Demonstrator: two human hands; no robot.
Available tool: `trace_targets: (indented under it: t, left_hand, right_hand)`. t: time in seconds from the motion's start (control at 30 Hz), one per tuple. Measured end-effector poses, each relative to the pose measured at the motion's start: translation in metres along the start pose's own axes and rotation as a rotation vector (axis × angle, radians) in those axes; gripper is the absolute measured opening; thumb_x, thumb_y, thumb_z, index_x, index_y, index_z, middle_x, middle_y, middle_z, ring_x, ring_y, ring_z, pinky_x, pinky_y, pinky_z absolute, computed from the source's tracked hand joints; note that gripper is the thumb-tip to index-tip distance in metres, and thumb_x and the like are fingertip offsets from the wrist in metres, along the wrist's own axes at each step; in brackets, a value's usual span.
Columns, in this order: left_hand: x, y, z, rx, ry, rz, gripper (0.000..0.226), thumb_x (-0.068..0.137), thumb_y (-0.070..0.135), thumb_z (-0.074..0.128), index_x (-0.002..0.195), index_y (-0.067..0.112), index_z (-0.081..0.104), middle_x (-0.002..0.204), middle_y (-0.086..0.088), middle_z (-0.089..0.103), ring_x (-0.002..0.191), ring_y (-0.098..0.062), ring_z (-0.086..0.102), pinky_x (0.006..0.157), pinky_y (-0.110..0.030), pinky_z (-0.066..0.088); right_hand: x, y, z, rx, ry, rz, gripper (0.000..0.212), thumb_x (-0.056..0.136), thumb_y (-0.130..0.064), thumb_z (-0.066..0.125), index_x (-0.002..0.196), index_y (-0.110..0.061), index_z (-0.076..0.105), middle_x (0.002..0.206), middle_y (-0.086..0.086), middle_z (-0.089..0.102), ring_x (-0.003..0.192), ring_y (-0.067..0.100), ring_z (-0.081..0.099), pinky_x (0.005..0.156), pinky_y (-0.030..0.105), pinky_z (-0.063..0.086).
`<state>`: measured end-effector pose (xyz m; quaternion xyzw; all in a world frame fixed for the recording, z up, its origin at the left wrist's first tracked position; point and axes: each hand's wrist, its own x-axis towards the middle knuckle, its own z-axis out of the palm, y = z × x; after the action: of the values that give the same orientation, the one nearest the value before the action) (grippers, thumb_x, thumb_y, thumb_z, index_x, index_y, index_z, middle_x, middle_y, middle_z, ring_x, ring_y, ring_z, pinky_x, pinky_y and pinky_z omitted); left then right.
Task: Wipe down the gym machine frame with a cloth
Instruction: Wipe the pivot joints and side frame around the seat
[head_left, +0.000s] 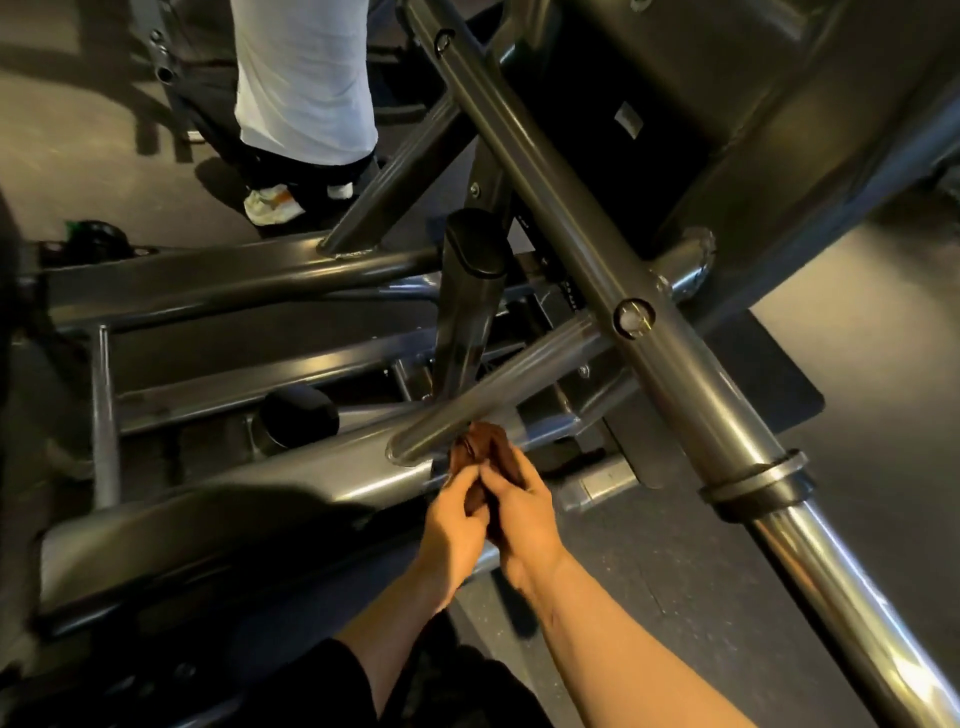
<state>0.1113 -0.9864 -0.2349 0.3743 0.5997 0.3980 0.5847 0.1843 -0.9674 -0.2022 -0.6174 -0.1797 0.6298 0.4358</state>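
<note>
The dark grey gym machine frame (291, 467) fills the view, with tubes crossing at several angles. A small brown cloth (480, 447) is bunched against the low end of a slanted tube (498, 395), where it joins a wide lower beam. My left hand (454, 525) and my right hand (519, 519) meet just below that joint, and both grip the cloth with curled fingers. Most of the cloth is hidden inside my hands.
A thick diagonal bar (613, 291) with a chrome end (841, 582) runs to the lower right, close beside my right forearm. Another person's legs and white shoes (275, 205) stand at the upper left. A black floor mat (769, 395) lies at the right.
</note>
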Motion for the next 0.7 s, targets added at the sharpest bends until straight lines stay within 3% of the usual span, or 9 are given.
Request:
trace_targets:
  t: [0.1,0.13,0.2,0.27,0.37,0.43,0.5,0.6,0.7]
  left_hand:
    - [-0.006,0.007,0.003,0.209,-0.011,0.040,0.024,0.080,0.010,0.060,0.102,0.017,0.066,0.104,-0.005,0.065,0.092,-0.013,0.062,0.084,-0.017,0.047]
    - [-0.004,0.008,0.001,0.246,0.025,0.047,0.033,0.077,0.020,0.057,0.107,0.011,0.067,0.105,-0.003,0.063,0.096,-0.016,0.062,0.089,-0.021,0.047]
    - [0.002,0.008,-0.005,0.380,0.122,0.058,0.048,0.085,0.024,0.057,0.129,0.006,0.057,0.129,-0.009,0.054,0.122,-0.027,0.052,0.108,-0.031,0.038]
    - [0.005,0.007,-0.013,0.529,0.203,0.040,0.061,0.094,0.014,0.057,0.149,0.010,0.030,0.157,-0.009,0.023,0.142,-0.025,0.028,0.113,-0.026,0.022]
    - [0.020,-0.005,-0.018,0.603,0.153,0.048,0.085,0.094,0.005,0.055,0.154,0.020,-0.005,0.163,-0.002,-0.007,0.148,-0.022,0.011,0.109,-0.020,0.018]
    - [0.027,-0.014,-0.012,0.636,0.120,0.116,0.092,0.093,0.001,0.054,0.150,0.019,-0.015,0.163,-0.007,-0.009,0.149,-0.025,0.009,0.109,-0.019,0.021]
    - [0.029,-0.019,-0.004,0.639,0.167,0.153,0.088,0.091,0.000,0.055,0.153,0.009,-0.008,0.162,-0.012,-0.007,0.149,-0.030,0.008,0.116,-0.031,0.017]
    - [0.031,-0.021,0.009,0.633,0.277,0.171,0.083,0.088,-0.004,0.055,0.152,0.008,0.004,0.161,-0.016,-0.004,0.149,-0.036,0.008,0.119,-0.044,0.013]
    - [0.034,-0.020,0.014,0.668,0.257,0.126,0.097,0.084,-0.001,0.060,0.152,0.006,-0.008,0.161,-0.014,-0.013,0.149,-0.035,0.004,0.120,-0.050,0.018]
  right_hand:
    - [0.016,0.009,-0.016,0.075,0.106,0.088,0.031,0.093,0.011,0.048,0.119,0.004,0.061,0.103,0.023,0.068,0.091,0.034,0.066,0.080,0.036,0.057]
    - [0.021,0.009,-0.020,0.068,0.152,0.084,0.029,0.092,0.013,0.048,0.118,0.007,0.061,0.097,0.020,0.068,0.088,0.033,0.065,0.079,0.035,0.056]
    - [0.031,0.007,-0.023,0.018,0.259,0.000,0.025,0.089,0.015,0.049,0.109,0.007,0.062,0.083,0.011,0.066,0.082,0.028,0.063,0.072,0.026,0.054]
    - [0.040,-0.003,-0.017,-0.062,0.363,-0.114,0.028,0.090,0.013,0.047,0.105,-0.004,0.063,0.079,0.004,0.063,0.078,0.022,0.062,0.065,0.016,0.052]
    - [0.069,-0.002,-0.012,-0.408,0.320,-0.307,0.042,0.091,0.004,0.047,0.127,-0.014,0.062,0.122,0.009,0.061,0.114,0.027,0.058,0.100,0.026,0.045]
    - [0.084,0.013,-0.007,-0.848,0.100,-0.397,0.050,0.094,-0.004,0.050,0.140,-0.022,0.051,0.155,0.002,0.033,0.142,0.023,0.030,0.117,0.031,0.023]
    - [0.090,0.029,-0.007,-1.145,-0.061,-0.544,0.050,0.096,-0.015,0.044,0.145,-0.027,0.043,0.161,-0.005,0.020,0.149,0.025,0.010,0.119,0.043,0.018]
    - [0.101,0.032,-0.022,-1.356,-0.117,-0.793,0.052,0.092,-0.029,0.031,0.139,-0.025,0.051,0.156,0.001,0.034,0.146,0.034,0.022,0.113,0.051,0.031]
    - [0.126,0.013,-0.039,-1.433,-0.050,-0.698,0.053,0.093,-0.016,0.041,0.143,-0.033,0.045,0.159,-0.003,0.026,0.146,0.032,0.022,0.114,0.053,0.029]
